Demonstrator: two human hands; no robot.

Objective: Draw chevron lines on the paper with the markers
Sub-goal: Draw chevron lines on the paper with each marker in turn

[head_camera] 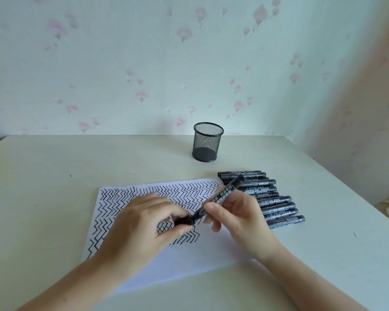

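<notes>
Marker is held over the paper by the right hand, its long axis slanting from upper right down toward the left hand, where the cap at its lower end is pinched; whether the cap is seated cannot be told.

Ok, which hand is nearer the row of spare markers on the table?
Right. The right hand holds a marker's barrel just beside the row of markers; the left hand grips the cap over the paper, farther off.
</notes>
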